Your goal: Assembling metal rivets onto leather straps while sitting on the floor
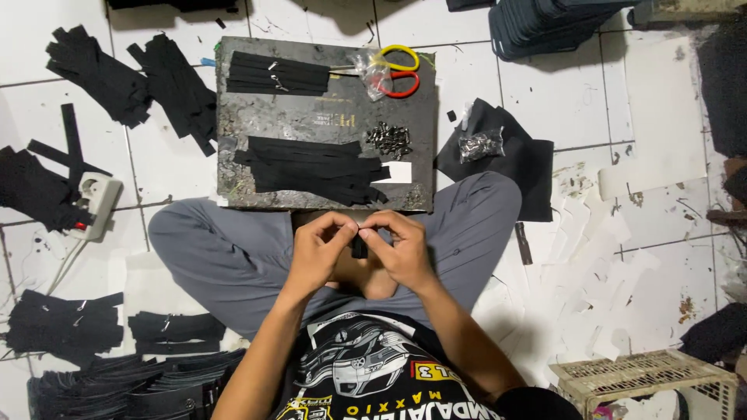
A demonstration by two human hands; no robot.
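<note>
**Both hands pinch a small black strap over crossed legs**

We look down on a person sitting cross-legged on a white tiled floor [482, 78]. The left hand [320, 250] and the right hand [398, 249] meet over the lap, fingertips pressed together on a small black strap piece [359, 247], which hangs between them just on the near side of a dark board. Neither hand is spread; each pinches the piece from its own side.

The dark board [311, 117] serves as the surface, lying on the floor right in front of the knees. On it we see a stack of black strips [311, 167] at its near edge, a second bundle of strips [276, 74] at the far left, a small heap of metal fittings [389, 138], and scissors with yellow and red handles [397, 68] at the far right corner beside a clear plastic bag [366, 66].

To the right of the board, a bag of metal parts [481, 145] rests on black fabric [521, 159]. Left of it lie more black strip bundles [132, 82] and a white power socket [95, 204]. Further stacks of finished straps [66, 327] sit near left, and a pale plastic crate [646, 377] stands near right. Nothing lies between the hands and the board.
</note>
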